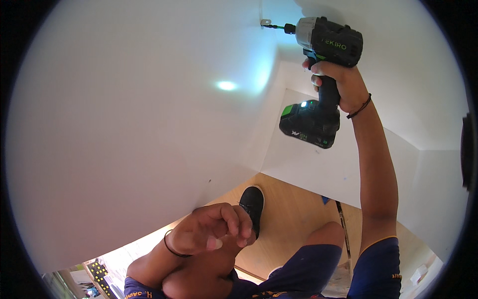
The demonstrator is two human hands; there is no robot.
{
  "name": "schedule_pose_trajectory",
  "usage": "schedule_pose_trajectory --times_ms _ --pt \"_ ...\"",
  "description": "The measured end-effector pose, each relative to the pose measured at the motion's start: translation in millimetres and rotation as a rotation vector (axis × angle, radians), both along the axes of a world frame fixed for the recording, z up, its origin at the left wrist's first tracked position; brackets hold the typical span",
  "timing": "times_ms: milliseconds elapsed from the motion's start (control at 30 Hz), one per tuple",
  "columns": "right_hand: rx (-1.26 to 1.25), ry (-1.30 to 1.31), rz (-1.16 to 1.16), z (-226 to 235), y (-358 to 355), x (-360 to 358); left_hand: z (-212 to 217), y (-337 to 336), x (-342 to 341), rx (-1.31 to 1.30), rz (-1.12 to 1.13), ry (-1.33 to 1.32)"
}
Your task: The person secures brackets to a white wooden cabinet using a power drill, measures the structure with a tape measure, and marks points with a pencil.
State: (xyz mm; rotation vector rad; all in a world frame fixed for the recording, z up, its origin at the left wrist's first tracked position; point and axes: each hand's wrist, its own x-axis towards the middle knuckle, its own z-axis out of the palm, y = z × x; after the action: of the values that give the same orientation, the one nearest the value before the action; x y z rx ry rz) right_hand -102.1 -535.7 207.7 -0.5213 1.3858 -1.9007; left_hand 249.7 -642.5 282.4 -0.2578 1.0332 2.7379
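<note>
Black plastic fills the right hand (343,82), its fingers wrapped tight round the grip of a cordless drill (327,94), raised beside a broad white panel (124,129); the bit (276,26) points left at a small pale fitting (265,22), though I cannot tell whether they touch; bluish light brightens the panel just below. Lower down, the left hand (216,226) is half open, fingers loosely curled, with nothing visible in it; just past it, a dark shoe (253,204) rests on the tan floor (286,209).
</note>
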Motion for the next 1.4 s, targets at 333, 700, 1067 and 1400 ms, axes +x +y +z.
schedule_pose_trajectory --times_ms 333,700,1067,1400 --pt "0.053 -0.087 0.043 11.7 -2.9 -5.5 1.7 -9.3 -6.6 0.004 -0.036 -0.048" --pt "-0.030 -0.280 0.081 20.6 0.3 3.5 6.5 -2.3 -9.5 0.016 -0.021 -0.042" --pt "-0.010 -0.227 0.060 23.2 2.2 1.2 9.5 -2.5 -8.0 -0.021 0.011 -0.082" --pt "-0.046 -0.307 0.093 24.6 3.4 -6.6 24.9 9.2 -22.5 -0.067 0.100 -0.156"
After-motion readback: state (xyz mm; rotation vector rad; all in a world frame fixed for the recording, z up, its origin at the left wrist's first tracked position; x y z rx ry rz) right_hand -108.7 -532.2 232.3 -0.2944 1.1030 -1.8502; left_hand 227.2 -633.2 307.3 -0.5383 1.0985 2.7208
